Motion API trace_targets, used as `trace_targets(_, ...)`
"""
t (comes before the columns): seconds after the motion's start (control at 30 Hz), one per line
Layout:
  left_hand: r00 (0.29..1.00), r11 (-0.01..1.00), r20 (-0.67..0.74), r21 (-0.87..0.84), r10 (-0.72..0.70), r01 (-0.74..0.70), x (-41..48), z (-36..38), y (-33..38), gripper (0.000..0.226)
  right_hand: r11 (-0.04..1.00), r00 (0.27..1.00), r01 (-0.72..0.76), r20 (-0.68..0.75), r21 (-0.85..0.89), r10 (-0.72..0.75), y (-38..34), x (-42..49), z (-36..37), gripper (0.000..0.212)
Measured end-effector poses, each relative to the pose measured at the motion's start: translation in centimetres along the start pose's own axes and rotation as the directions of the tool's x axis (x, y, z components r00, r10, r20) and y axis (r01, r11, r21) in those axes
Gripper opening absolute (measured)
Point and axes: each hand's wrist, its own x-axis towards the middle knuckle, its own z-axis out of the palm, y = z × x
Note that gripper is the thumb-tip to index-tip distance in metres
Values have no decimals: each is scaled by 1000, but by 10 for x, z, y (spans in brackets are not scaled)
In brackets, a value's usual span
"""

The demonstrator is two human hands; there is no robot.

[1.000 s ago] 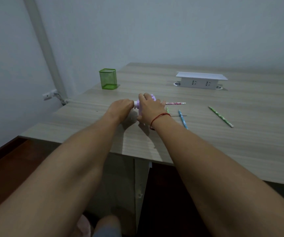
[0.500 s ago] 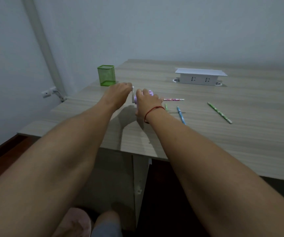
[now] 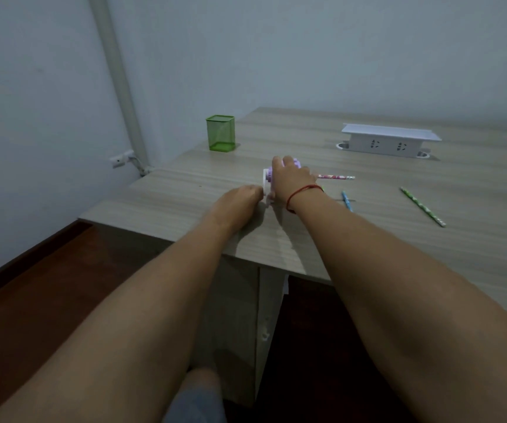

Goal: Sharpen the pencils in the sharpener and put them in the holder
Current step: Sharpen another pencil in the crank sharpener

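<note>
Risk first: the purple sharpener (image 3: 292, 162) sits loose on the table (image 3: 185, 190), w/ nothing but the right hand (image 3: 292, 181) pinning it. If that press goes soft mid-turn, the body prob skids or twists and the pink pencil (image 3: 336, 177) sticking out its right side binds, and the lead could snap inside. Second worry: the left hand (image 3: 240, 203) has only a small pinch on the white crank (image 3: 265, 181), so a hard pull could pop the knob free. Too many turns just eats the pencil.

Fingers now. Left fingers (image 3: 257, 192) are bunched tight, tips pinching at the crank's low end; the knob itself is hidden, so can't tell exactly how it's gripped. Right fingers (image 3: 276, 161) are curled over the top of the sharpener, wrapping it and bearing down.

Where the rest lies: the blue pencil (image 3: 347, 201) is just right of the right wrist, the green pencil (image 3: 421, 206) farther right, both flat on the table. The green mesh holder (image 3: 220, 132) stands at the far left, well apart from the sharpener, no pencils showing in it.
</note>
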Motion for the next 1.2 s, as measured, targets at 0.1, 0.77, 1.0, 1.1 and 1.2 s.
trace_targets(0.1, 989, 997, 127, -23, -73, 76, 15, -1, 0, 20, 999, 999, 36, -21, -7, -37, 3, -2, 2, 53)
trace_targets(0.77, 1000, 972, 10, 234, -2, -1, 68, 0, -32, 16, 996, 999, 44, -22, -77, -46, 5, -4, 4, 70)
trace_targets(1.0, 983, 976, -120, 185, 136, -112, 77, -29, -32, 23, 997, 1000, -18, 10, -69, 19, -4, -2, -2, 67)
trace_targets(1.1, 968, 976, -189, 171, 166, -134, 62, -31, -28, 24, 997, 1000, -9, -4, -75, 9, -4, -3, -2, 59)
trace_targets(1.2, 958, 976, -238, 180, 162, -120, 48, -30, -18, 23, 997, 1000, -29, -14, -66, 28, -5, -5, 0, 57)
